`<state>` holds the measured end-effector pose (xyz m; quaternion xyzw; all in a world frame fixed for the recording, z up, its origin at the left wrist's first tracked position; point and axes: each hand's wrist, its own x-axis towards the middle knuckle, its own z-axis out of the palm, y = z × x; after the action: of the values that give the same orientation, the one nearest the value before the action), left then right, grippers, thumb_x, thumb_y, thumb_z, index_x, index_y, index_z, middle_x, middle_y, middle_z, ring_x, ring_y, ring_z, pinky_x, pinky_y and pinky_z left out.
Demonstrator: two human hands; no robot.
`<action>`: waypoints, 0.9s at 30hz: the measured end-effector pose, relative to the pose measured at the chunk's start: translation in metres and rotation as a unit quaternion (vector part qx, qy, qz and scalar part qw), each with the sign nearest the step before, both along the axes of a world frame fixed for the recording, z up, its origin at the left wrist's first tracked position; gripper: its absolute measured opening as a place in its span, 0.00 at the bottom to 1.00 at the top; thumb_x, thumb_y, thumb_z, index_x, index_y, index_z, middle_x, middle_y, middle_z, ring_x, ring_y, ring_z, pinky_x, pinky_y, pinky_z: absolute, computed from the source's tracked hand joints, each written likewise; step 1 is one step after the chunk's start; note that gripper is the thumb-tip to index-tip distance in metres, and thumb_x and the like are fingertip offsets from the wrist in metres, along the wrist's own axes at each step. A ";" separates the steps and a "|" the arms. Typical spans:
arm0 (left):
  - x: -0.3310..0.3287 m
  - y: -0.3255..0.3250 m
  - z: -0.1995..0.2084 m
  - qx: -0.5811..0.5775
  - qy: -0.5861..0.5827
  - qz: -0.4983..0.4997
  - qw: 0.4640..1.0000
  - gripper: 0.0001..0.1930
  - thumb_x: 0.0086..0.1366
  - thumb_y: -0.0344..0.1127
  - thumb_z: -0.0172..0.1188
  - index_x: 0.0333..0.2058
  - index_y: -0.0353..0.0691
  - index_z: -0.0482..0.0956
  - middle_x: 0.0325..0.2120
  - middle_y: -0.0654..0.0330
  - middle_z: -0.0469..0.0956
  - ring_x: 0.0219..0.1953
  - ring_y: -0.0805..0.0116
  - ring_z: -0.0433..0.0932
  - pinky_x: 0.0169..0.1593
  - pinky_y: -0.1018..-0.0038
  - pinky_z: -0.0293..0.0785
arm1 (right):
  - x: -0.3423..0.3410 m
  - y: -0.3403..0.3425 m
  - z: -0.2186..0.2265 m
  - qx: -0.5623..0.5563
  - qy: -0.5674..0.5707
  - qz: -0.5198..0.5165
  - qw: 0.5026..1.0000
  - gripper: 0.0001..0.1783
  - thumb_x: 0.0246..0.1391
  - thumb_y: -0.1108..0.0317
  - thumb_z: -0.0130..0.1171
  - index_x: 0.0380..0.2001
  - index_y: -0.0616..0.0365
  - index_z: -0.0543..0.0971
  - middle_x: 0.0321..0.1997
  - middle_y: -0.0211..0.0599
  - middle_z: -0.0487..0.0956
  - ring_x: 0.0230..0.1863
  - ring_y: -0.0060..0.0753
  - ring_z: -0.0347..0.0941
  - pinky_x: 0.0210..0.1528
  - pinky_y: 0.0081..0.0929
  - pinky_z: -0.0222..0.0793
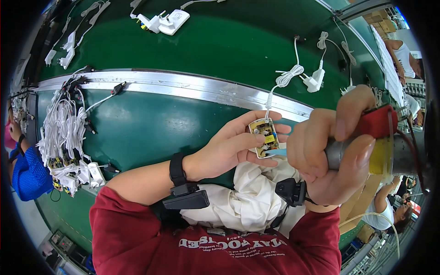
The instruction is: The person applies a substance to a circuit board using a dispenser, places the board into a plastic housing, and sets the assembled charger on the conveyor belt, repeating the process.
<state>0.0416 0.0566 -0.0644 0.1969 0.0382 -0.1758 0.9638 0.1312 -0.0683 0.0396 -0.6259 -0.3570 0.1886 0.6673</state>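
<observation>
Fingers [283,129] of the left hand [229,140] lie slightly spread beneath an open white casing [251,125], their tips showing past its far edge, while the thumb presses down on the circuit board [268,138] inside; together they pinch the casing. It is held on the near side of the metal rail [183,87], close to the rail's right part. Its white cord [269,101] rises across the rail to a tied coil [289,76] just beyond it.

On the same near side, farther right along the rail, the right hand [327,146] has its fingers curled tightly around a grey cylindrical tool [336,155], 1 bent digit lying against the tool's red block [378,122]. A pale blue pointed tip [277,152] reaches over the casing's lower part; I cannot tell whether it touches the board.

Near the rail's left end, on the near side, sits a heap of white cables [62,121], with more casings at its lower edge. Beyond the rail are a white plug [314,81] toward the right and a white adapter [174,22] farther back. White cloth [243,201] lies across the lap, well on the near side of the rail, and a black strap [177,168] circles the left wrist.
</observation>
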 end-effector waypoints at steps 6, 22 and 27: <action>0.002 0.000 -0.002 0.002 0.000 0.005 1.000 0.23 0.65 0.28 0.44 0.59 0.40 0.55 0.55 0.52 0.64 0.57 0.60 0.66 0.53 0.58 0.72 | 0.001 -0.002 0.000 0.000 0.016 0.014 1.000 0.20 0.61 0.48 0.43 0.36 0.55 0.58 0.11 0.26 0.61 0.09 0.16 0.52 0.12 0.17 0.49; 0.102 0.010 0.004 0.440 -0.223 0.174 0.852 0.23 0.58 0.30 0.54 0.53 0.37 0.61 0.44 0.52 0.69 0.44 0.59 0.74 0.42 0.65 0.76 | 0.006 0.005 0.004 0.036 0.072 -0.010 0.997 0.25 0.63 0.47 0.38 0.46 0.61 0.57 0.10 0.24 0.58 0.08 0.15 0.49 0.11 0.16 0.45; 0.130 0.010 0.006 0.882 -0.217 0.162 0.385 0.18 0.52 0.36 0.61 0.37 0.31 0.66 0.34 0.46 0.70 0.38 0.54 0.74 0.35 0.67 0.74 | 0.006 0.005 0.000 0.058 0.087 -0.004 0.994 0.25 0.62 0.47 0.41 0.46 0.61 0.57 0.09 0.24 0.57 0.08 0.15 0.49 0.11 0.16 0.44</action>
<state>0.1717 0.0667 -0.0585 0.9582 -0.0075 0.1646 0.2341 0.1375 -0.0636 0.0394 -0.5685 -0.3056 0.2190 0.7317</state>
